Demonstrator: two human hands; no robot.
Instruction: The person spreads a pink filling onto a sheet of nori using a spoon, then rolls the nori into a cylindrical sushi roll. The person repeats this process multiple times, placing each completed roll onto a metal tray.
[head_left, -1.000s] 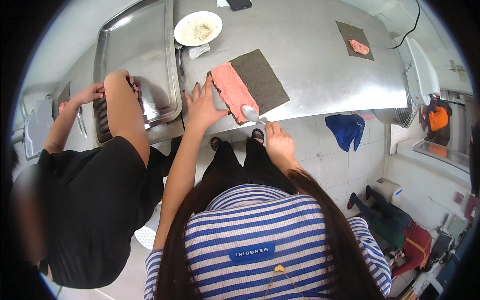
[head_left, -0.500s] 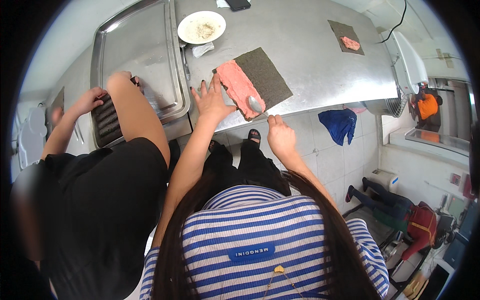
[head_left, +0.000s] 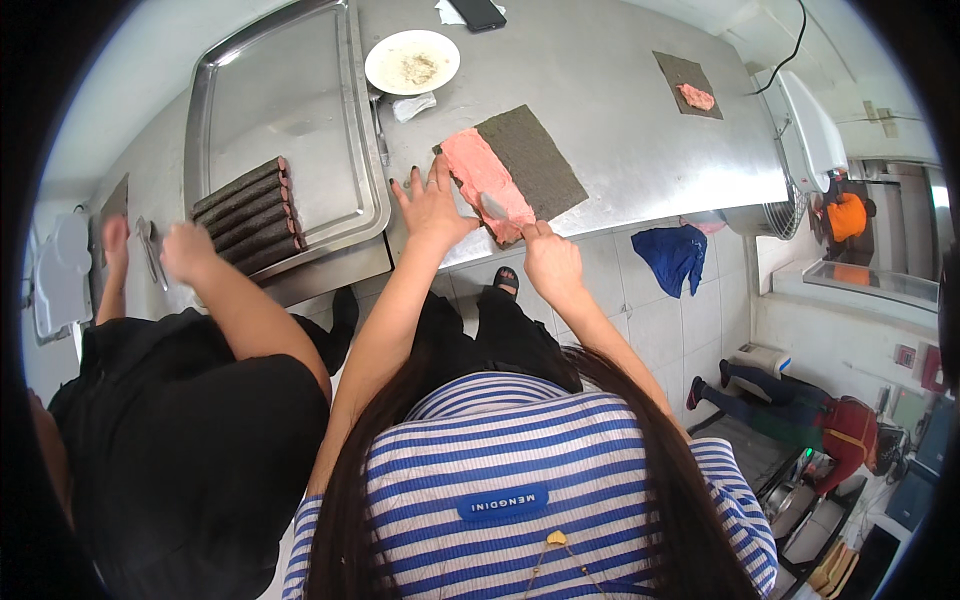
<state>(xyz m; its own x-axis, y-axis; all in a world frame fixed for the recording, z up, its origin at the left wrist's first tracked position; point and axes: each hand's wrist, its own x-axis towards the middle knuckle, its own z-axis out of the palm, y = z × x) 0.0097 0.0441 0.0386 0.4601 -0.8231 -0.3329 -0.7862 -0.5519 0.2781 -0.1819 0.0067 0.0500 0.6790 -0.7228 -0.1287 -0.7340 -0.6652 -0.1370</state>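
Observation:
A dark green seaweed sheet (head_left: 540, 155) lies on the steel table before me, its left part coated with pink paste (head_left: 480, 170). My right hand (head_left: 553, 262) is closed around the handle of a metal spoon (head_left: 493, 206), whose bowl rests in the paste near the sheet's front edge. Fingers spread, my left hand (head_left: 436, 214) lies at the left edge of the sheet, with fingertips touching or very close to the paste. Most of the spoon's handle is hidden by my right hand.
Left, a metal tray (head_left: 365, 150) carries several dark seaweed rolls (head_left: 255, 215); a co-worker's hands (head_left: 190, 253) are beside it. Behind are a white plate (head_left: 412, 62) with residue, a crumpled tissue (head_left: 414, 107) and a phone (head_left: 478, 13). Another sheet with paste (head_left: 696, 97) lies far right.
The spoon bowl has shifted left through the paste, and my right hand has moved slightly left. The co-worker's hands have left the tray toward the left, uncovering the rolls.

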